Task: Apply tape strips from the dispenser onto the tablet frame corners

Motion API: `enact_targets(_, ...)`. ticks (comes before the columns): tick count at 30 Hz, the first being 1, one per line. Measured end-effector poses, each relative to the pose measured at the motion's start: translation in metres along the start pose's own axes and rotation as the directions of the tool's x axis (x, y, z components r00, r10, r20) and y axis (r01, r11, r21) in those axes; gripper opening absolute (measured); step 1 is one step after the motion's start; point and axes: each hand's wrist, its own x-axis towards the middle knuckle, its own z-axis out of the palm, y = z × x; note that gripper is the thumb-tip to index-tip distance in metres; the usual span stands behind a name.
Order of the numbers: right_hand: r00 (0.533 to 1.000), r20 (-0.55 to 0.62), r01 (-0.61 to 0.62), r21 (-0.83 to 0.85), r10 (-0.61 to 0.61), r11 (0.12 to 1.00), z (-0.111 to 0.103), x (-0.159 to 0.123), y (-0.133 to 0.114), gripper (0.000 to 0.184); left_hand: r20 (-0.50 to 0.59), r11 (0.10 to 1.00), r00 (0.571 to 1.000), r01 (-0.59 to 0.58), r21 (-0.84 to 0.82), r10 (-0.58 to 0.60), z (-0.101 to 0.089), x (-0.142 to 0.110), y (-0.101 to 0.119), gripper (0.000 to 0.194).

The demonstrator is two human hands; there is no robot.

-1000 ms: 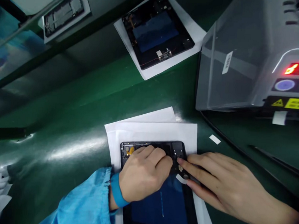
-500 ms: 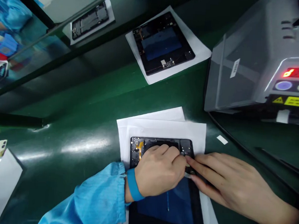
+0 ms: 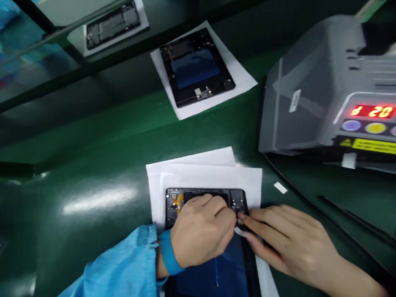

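Observation:
An opened tablet (image 3: 173,289), black with a dark blue panel (image 3: 230,268) and an orange flex cable (image 3: 178,202), lies on white paper sheets. My left hand (image 3: 200,232), wearing a blue wrist strap (image 3: 170,254), is closed over its upper part; whatever the curled fingers hold is hidden. From the right, my right hand (image 3: 286,240) reaches in, thumb and fingertips meeting the left fingers near the tablet's upper right edge. A short white strip (image 3: 240,232) shows at the right thumb tip, pinched there as far as I can see.
Behind, another opened tablet (image 3: 198,67) rests on white paper. To the right stands a grey machine (image 3: 299,106) with a red display, its black cable (image 3: 303,192) running along the green bench (image 3: 92,150). A small white label (image 3: 280,187) lies near the cable. A shelf holds another device (image 3: 113,27).
The whole view has shifted, so the bench items appear further left and slightly lower. Both hands keep nearly the same grip at the tablet's upper right.

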Motion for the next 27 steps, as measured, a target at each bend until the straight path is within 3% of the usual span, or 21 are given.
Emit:
enact_targets(7, 1.0, 0.021, 0.002, 0.019, -0.002, 1.0, -0.003, 0.007, 0.007, 0.013, -0.044, 0.995, 0.999, 0.004, -0.104, -0.009, 0.0, 0.004, -0.003, 0.021)
enact_targets(13, 0.999, -0.005, -0.047, -0.009, 0.047, 0.999, -0.001, -0.004, -0.002, 0.017, -0.08, 0.992, 0.997, 0.004, -0.126, -0.014, 0.0, 0.006, -0.002, 0.019)
enact_targets(18, 0.998, -0.009, -0.066, -0.068, 0.065, 0.996, -0.001, -0.007, -0.009, 0.02, -0.06, 0.993, 0.998, -0.014, -0.114, 0.007, -0.001, 0.006, -0.003, 0.02)
enact_targets(27, 0.999, 0.011, -0.045, -0.01, 0.045, 0.999, 0.002, -0.013, -0.006, 0.022, -0.041, 0.992, 0.999, -0.022, -0.123, 0.017, 0.0, 0.004, -0.005, 0.02)
